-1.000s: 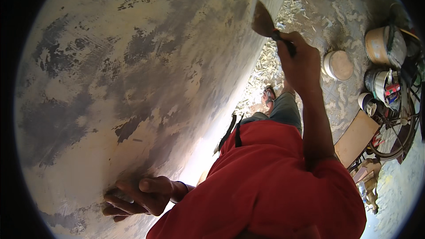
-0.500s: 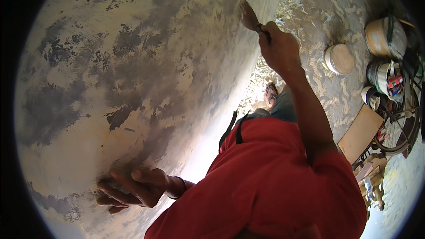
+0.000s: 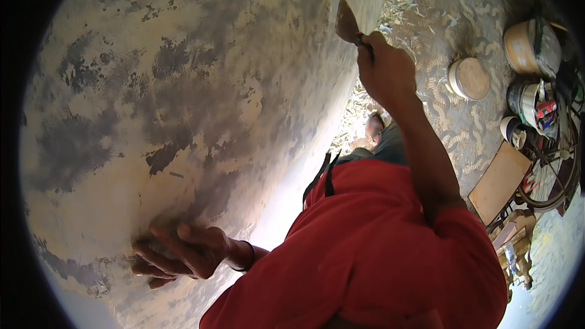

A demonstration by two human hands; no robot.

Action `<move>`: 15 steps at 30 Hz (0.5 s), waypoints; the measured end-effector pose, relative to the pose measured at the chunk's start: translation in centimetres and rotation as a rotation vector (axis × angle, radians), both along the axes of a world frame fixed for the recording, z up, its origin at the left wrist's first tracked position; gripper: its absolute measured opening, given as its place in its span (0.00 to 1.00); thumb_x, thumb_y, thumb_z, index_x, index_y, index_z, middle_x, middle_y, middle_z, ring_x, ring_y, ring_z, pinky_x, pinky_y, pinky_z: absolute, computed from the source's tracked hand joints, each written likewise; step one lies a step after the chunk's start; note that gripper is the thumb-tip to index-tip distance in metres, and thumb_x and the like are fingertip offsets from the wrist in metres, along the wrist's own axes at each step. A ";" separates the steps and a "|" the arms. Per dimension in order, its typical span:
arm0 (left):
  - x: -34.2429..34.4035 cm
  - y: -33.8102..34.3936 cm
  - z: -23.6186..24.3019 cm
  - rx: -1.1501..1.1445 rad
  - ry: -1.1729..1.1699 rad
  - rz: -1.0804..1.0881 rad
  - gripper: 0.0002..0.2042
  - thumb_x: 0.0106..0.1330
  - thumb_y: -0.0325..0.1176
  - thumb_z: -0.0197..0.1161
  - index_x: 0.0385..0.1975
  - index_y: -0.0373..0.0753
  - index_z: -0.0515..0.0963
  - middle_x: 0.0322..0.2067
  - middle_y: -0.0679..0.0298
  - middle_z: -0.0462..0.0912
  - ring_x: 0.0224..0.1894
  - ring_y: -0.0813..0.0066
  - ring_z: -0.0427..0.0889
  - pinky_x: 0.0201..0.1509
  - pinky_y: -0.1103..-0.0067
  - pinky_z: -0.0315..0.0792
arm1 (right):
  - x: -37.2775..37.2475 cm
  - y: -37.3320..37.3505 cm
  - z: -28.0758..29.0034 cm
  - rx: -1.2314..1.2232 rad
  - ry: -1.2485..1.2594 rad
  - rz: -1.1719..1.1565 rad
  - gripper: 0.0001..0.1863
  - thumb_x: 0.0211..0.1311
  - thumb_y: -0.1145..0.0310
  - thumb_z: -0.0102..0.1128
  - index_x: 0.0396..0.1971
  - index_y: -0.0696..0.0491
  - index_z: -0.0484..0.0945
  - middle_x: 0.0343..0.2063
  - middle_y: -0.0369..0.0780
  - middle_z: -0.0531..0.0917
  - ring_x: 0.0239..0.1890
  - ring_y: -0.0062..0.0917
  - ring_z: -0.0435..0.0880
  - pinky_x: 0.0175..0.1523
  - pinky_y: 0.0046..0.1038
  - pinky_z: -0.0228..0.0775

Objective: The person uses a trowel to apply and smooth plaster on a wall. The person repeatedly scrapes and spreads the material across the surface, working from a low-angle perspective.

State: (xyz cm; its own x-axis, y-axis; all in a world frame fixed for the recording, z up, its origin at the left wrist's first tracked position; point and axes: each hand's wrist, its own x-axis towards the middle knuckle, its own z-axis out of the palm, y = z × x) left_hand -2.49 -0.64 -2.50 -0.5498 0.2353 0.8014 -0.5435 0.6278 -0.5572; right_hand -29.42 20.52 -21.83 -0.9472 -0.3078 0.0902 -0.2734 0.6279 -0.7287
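Note:
My right hand [image 3: 388, 73] is closed round the dark handle of a scraper [image 3: 346, 22] with a pointed metal blade. That blade is at the wall's surface near the top of the view; whether it touches cannot be told. A wall [image 3: 201, 122] with patchy cream and grey paint fills the left side, its coating worn off in blotches. Low on it, my left hand [image 3: 183, 253] rests with the fingers stretched out and apart, holding nothing. A dark band circles the left wrist.
Pale flakes [image 3: 399, 6] lie along the wall's foot. On the patterned floor [image 3: 451, 122] at the right stand a round lidded tub [image 3: 469, 79], a larger bucket [image 3: 524, 49], a container of tools [image 3: 533, 106], a flat brown board [image 3: 499, 183] and a wheel [image 3: 551, 198].
The scraper's blade has turned slightly and shows more of its face. My left hand has shifted very little, slightly upward on the wall.

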 end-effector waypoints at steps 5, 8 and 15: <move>-0.2 0.1 0.1 -0.010 -0.005 -0.018 0.19 0.77 0.47 0.58 0.52 0.40 0.88 0.64 0.49 0.80 0.76 0.51 0.65 0.84 0.54 0.35 | -0.5 -1.4 -0.8 0.100 -0.004 0.039 0.11 0.71 0.65 0.55 0.46 0.55 0.77 0.26 0.47 0.87 0.29 0.44 0.88 0.39 0.45 0.80; -0.5 0.3 0.3 0.013 0.023 -0.064 0.18 0.77 0.50 0.60 0.50 0.45 0.89 0.62 0.58 0.83 0.75 0.57 0.67 0.81 0.53 0.40 | -0.4 -1.8 -2.2 0.117 0.041 0.039 0.11 0.71 0.64 0.54 0.45 0.55 0.77 0.26 0.48 0.87 0.28 0.44 0.88 0.37 0.44 0.81; 0.1 0.0 -0.1 0.005 0.007 -0.015 0.19 0.77 0.47 0.59 0.52 0.39 0.88 0.65 0.48 0.79 0.76 0.50 0.65 0.83 0.54 0.35 | 0.7 -0.6 2.3 0.004 -0.023 0.019 0.12 0.70 0.65 0.55 0.47 0.54 0.77 0.26 0.48 0.86 0.30 0.45 0.89 0.38 0.44 0.81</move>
State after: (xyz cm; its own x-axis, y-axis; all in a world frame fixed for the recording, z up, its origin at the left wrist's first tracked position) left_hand -2.43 -0.63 -2.58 -0.5410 0.2391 0.8063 -0.5380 0.6385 -0.5503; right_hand -28.69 19.90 -19.50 -0.9429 -0.3264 0.0670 -0.2685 0.6252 -0.7328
